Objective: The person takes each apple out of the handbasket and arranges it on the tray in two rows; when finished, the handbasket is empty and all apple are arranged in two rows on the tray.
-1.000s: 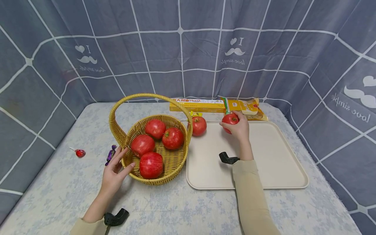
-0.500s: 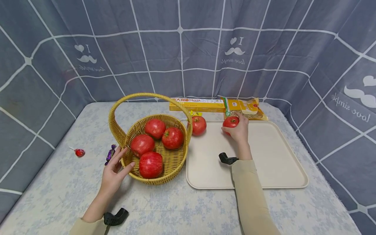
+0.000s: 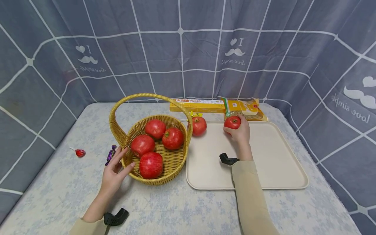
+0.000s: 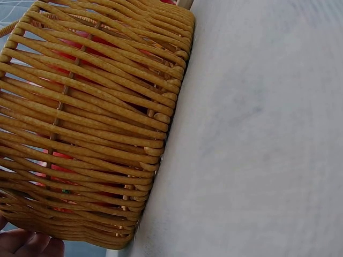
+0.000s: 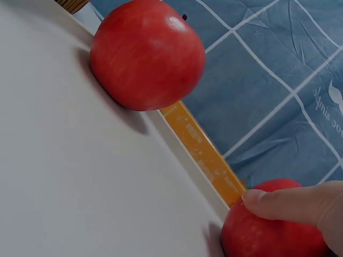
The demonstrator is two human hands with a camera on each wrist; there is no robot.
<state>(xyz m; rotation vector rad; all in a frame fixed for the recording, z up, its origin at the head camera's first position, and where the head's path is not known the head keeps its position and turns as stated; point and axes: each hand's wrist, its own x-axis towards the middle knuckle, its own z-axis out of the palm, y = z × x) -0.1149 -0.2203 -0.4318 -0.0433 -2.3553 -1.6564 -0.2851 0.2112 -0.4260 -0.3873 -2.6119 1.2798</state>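
My right hand holds a red apple at the back edge of the beige tray. In the right wrist view, a finger lies across this apple. Another red apple rests at the tray's back left corner. My left hand grips the left side of a woven basket, its thumb reaching over the rim. Inside the basket lie several red apples. The left wrist view shows the wicker wall close up, with fingertips at its lower left.
Behind the tray lie a yellow pasta box and a yellow food packet. A small yellow-wrapped item sits behind the tray apple. Left of the basket are a purple-wrapped candy and a red lollipop. The basket's tall handle arches upward.
The right hand and its apple have shifted slightly down and right, and more of the apple's top shows. The left hand and basket stay in place.
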